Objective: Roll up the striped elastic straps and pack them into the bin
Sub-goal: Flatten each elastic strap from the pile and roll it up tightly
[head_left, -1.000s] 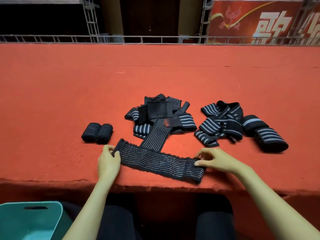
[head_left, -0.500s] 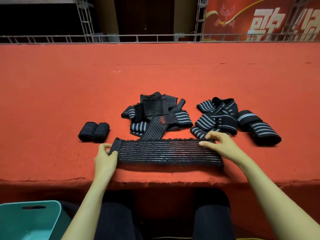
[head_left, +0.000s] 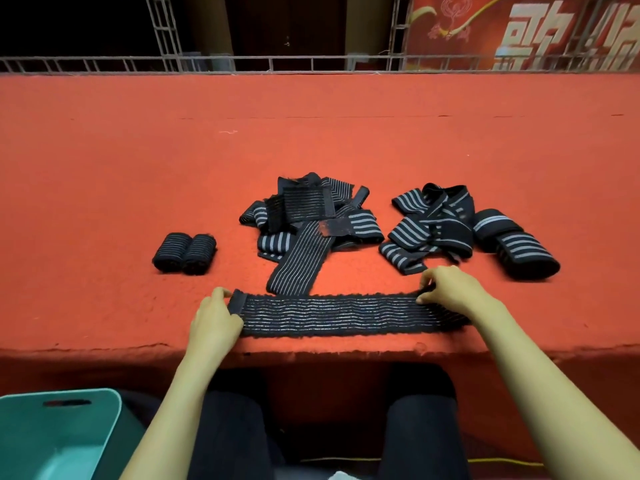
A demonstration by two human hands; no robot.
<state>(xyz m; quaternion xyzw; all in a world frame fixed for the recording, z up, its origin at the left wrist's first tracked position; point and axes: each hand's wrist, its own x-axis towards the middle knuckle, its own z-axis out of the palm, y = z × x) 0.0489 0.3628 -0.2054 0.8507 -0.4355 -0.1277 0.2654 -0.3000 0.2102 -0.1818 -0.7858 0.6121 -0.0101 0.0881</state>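
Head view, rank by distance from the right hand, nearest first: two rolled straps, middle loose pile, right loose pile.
1. Right loose pile, just beyond the right hand, which grips the flat strap.
2. Middle loose pile, centre, farther left.
3. Two rolled straps, far left.

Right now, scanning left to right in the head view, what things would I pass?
Teal bin, rolled pair, middle strap heap, right strap heap, two larger rolls.
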